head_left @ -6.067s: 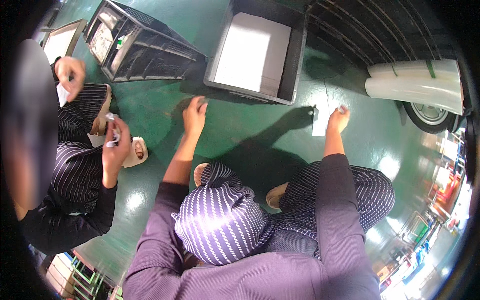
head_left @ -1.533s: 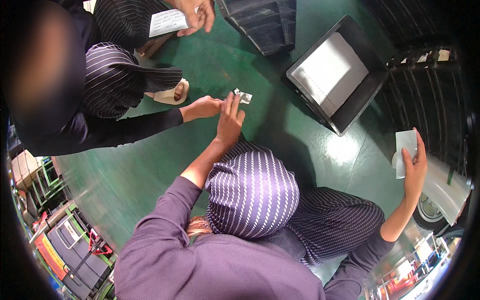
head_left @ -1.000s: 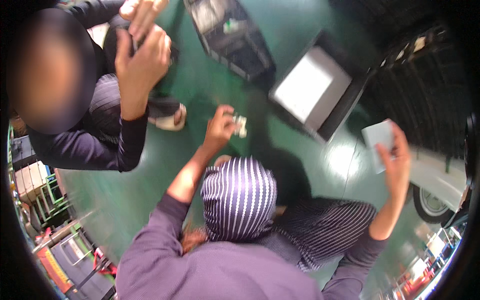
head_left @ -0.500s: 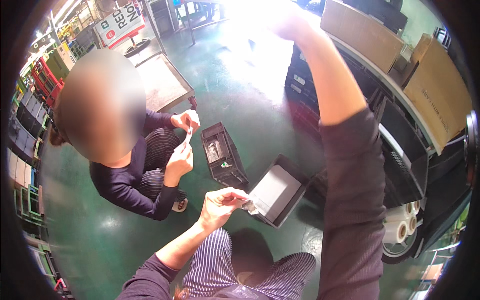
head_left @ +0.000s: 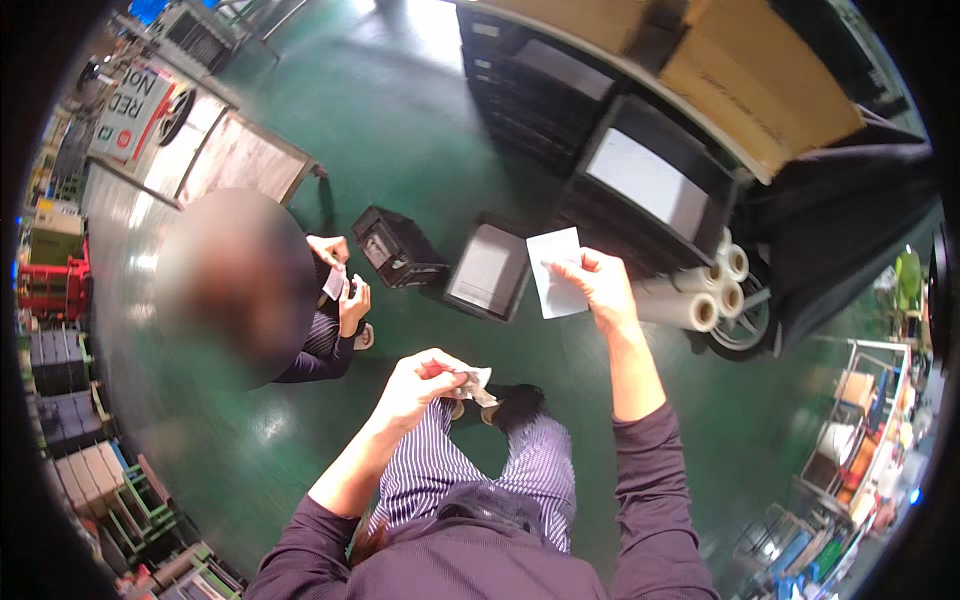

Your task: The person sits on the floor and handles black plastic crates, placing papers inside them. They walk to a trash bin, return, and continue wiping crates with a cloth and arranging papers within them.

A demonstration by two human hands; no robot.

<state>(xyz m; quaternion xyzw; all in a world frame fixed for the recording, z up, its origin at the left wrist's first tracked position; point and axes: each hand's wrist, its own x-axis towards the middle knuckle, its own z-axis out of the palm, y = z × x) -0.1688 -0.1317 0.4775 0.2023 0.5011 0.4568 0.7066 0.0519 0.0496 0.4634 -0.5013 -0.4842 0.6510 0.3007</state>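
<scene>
1. The right hand (head_left: 600, 285) is raised in front of the body, with thumb and fingers pinched on the lower right edge of a white sheet of paper (head_left: 556, 272). Half a second ago that arm reached far higher, toward the top of the view; now the sheet hangs over the green floor (head_left: 400, 120), just beside a black open tray (head_left: 485, 268).
2. The left hand (head_left: 425, 380) is closed around a small crumpled packet (head_left: 475, 382), whose pale end sticks out to the right of the fingers. It sits lower and nearer the body than before, above the striped trousers (head_left: 440, 470).
3. The two hands are well apart, each clamped on its own item.
4. A black crate (head_left: 398, 246) stands on the floor left of the tray; both look farther off than a second ago.
5. A co-worker crouches at the left, and their hands (head_left: 340, 285) hold a small white slip (head_left: 334, 284) together.
6. A wheeled rack (head_left: 640, 180) stands at the upper right with white film rolls (head_left: 695, 290) on its lower edge, near the right hand, and brown cartons (head_left: 750, 70) on top.
</scene>
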